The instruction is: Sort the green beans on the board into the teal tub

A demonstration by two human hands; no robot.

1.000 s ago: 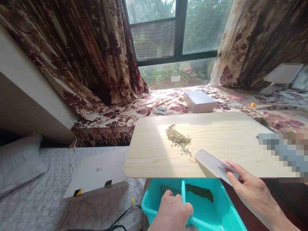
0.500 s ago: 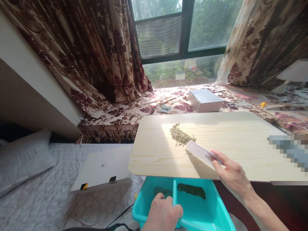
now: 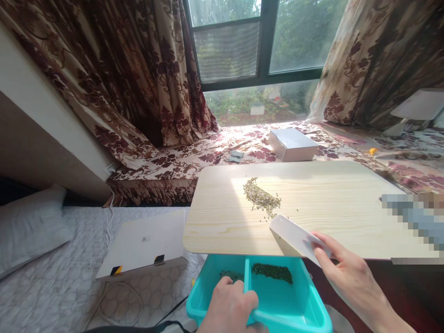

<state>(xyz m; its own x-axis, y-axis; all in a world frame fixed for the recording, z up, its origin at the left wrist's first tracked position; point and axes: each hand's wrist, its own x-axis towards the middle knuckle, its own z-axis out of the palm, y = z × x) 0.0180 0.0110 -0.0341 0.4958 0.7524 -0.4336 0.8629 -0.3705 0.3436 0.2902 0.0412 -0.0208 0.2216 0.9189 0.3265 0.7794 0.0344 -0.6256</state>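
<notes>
I note board (image 3: pixel 329 203) bare rightward of the seeds (image 3: pixel 261 195), which lie left of its centre. Right hand (image 3: pixel 342 263): thumb and fingers pinch white scraper (image 3: pixel 294 235) above its near edge. Teal bin (image 3: pixel 274 300) below that edge; left hand (image 3: pixel 231 298) curled over it, grip hidden, cannot tell. Board's right end pixelated.

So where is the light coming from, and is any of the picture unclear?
Head view: daylight seems to come through the window, brightening the tabletop; same head view: the white scraper in the right hand casts a shadow just below it; head view again: square blocks hide whatever is at the tabletop's right end.
</notes>
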